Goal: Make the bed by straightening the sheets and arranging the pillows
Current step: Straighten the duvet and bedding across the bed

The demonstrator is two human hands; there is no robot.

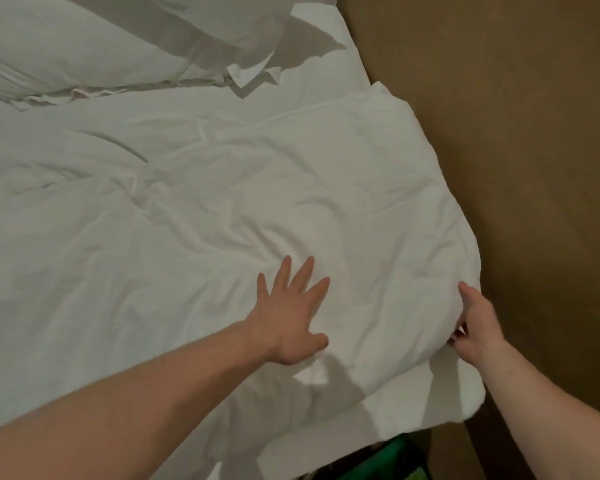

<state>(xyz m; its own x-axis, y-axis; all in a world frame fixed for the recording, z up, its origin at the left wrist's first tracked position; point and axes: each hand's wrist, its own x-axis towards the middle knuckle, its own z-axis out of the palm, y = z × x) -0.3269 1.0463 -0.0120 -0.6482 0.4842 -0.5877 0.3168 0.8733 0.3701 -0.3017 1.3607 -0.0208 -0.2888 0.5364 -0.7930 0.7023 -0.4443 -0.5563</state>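
A white duvet [243,188] covers most of the bed, creased and rumpled across its middle. My left hand [291,313] lies flat on it with fingers spread, palm down, near the bed's right side. My right hand [475,327] grips the duvet's right edge where it hangs over the mattress side, fingers curled into the fabric. Two white pillows [77,46] lie at the top left, one partly over the other, with a loose pillowcase flap [253,76] sticking out. The white bottom sheet [329,39] shows beyond the duvet's top edge.
A brown wall or floor surface [520,133] runs along the bed's right side, close to the mattress. Something green [406,459] sits low at the bottom edge, below the bed's corner. The mattress corner [465,400] shows under the duvet at lower right.
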